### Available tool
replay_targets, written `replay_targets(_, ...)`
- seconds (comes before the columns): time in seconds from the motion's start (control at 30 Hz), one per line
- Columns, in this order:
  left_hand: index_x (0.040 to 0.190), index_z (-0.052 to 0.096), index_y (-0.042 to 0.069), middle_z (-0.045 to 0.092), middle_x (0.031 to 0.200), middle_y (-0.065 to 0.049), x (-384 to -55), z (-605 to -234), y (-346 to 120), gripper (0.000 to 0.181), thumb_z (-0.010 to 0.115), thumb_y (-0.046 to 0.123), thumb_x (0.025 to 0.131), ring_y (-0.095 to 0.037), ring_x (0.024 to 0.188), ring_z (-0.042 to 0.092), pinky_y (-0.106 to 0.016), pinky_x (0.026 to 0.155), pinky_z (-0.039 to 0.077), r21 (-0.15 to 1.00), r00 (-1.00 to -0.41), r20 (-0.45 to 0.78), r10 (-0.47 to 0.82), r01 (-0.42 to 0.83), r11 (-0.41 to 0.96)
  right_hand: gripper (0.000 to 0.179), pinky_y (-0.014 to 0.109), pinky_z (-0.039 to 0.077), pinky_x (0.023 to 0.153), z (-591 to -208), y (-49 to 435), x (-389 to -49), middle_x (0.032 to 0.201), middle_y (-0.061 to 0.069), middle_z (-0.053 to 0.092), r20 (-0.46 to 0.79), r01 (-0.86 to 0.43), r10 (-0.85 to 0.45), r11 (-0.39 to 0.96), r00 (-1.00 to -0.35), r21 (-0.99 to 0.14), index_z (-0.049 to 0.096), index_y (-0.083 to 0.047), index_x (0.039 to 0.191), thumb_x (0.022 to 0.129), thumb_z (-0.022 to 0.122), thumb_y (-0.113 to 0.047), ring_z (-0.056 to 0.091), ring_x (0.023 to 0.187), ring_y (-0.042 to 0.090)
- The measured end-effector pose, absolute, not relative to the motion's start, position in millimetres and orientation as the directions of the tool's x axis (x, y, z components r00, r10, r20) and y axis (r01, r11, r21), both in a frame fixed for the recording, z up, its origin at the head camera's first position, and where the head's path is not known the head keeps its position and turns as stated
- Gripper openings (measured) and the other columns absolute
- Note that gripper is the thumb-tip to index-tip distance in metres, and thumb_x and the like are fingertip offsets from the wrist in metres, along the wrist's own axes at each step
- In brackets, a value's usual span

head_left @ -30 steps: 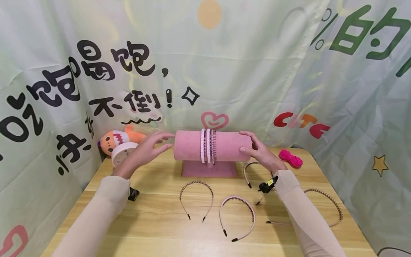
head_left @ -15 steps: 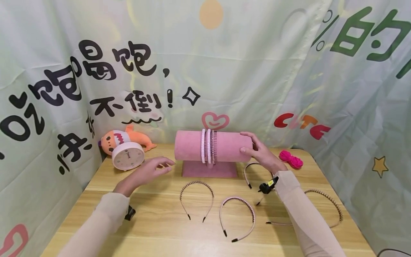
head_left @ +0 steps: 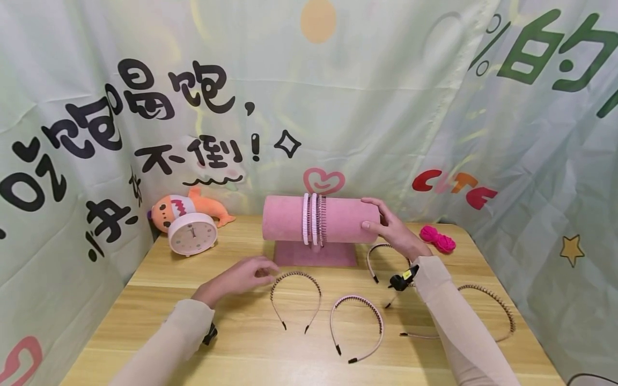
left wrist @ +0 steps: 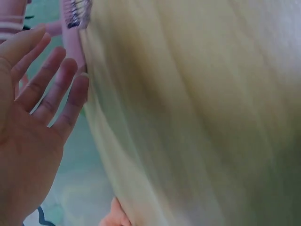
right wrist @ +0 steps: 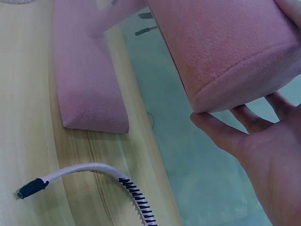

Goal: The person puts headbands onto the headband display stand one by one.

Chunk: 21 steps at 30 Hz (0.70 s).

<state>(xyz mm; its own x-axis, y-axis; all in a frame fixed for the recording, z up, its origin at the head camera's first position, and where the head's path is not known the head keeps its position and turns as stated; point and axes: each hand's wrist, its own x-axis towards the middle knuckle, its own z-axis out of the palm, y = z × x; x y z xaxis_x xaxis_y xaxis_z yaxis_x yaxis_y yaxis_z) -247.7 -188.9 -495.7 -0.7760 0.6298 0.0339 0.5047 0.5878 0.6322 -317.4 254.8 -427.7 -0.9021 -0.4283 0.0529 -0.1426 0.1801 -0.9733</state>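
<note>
A pink velvet headband stand (head_left: pixel 285 220) stands at the back of the table, with several toothed headbands (head_left: pixel 313 220) round the middle of its roll. My right hand (head_left: pixel 396 230) grips the roll's right end, thumb in front and fingers over the top and end. In the right wrist view those fingertips (right wrist: pixel 202 120) touch the roll's edge. My left hand (head_left: pixel 243 276) is low over the table, fingers loosely bent and holding nothing. Its fingertips are right by the top of a brown beaded headband (head_left: pixel 296 274). The left wrist view shows this hand (left wrist: pixel 37 122) with spread fingers.
A pink headband (head_left: pixel 357 297) lies at the front middle. Two more, a near headband (head_left: pixel 504 305) and a far headband (head_left: pixel 370 262), lie partly under the right arm. A pink clock (head_left: pixel 193 234) and an orange plush toy (head_left: pixel 207 203) are back left; a magenta bow (head_left: pixel 436 239) is back right.
My left hand has left the roll's left end and moved down and right toward the brown headband, uncovering the clock. The right hand keeps its grip on the roll.
</note>
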Motion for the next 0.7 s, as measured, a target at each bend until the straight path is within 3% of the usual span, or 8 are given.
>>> replay_targets(0.23, 0.131, 0.079, 0.012, 0.073, 0.134, -0.005, -246.4, -503.2, -177.0, 0.027, 0.073, 0.021, 0.107, -0.019, 0.116, 0.070, -0.038, 0.100, 0.061, 0.605, -0.728, 0.019, 0.685, 0.554, 0.572, 0.065, 0.032, 0.057, 0.102, -428.5, 255.5, -318.1, 0.169, 0.014, 0.031, 0.058, -0.146, -0.433, 0.174, -0.899, -0.974, 0.035, -0.035, 0.163, 0.109, 0.067, -0.019, 0.043, 0.146, 0.038)
replay_targets(0.47, 0.138, 0.076, 0.013, 0.071, 0.137, -0.001, -245.7, -503.4, -167.6, 0.034, 0.071, 0.025, 0.108, -0.023, 0.130, 0.065, -0.047, 0.115, 0.053, 0.581, -0.735, -0.030, 0.678, 0.539, 0.610, 0.065, 0.031, 0.058, 0.102, -427.8, 255.5, -317.0, 0.170, 0.013, 0.031, 0.053, -0.142, -0.431, 0.177, -0.901, -0.974, 0.034, -0.035, 0.164, 0.109, 0.067, -0.019, 0.042, 0.147, 0.039)
replay_targets(0.7, 0.135, 0.078, 0.011, 0.071, 0.137, -0.004, -243.3, -501.1, -171.4, 0.030, 0.070, 0.022, 0.108, -0.025, 0.125, 0.067, -0.045, 0.106, 0.058, 0.586, -0.739, -0.001, 0.673, 0.545, 0.599, 0.066, 0.031, 0.057, 0.102, -426.7, 255.2, -316.4, 0.170, 0.015, 0.030, 0.050, -0.142, -0.432, 0.183, -0.901, -0.973, 0.033, -0.034, 0.165, 0.109, 0.067, -0.021, 0.042, 0.148, 0.038)
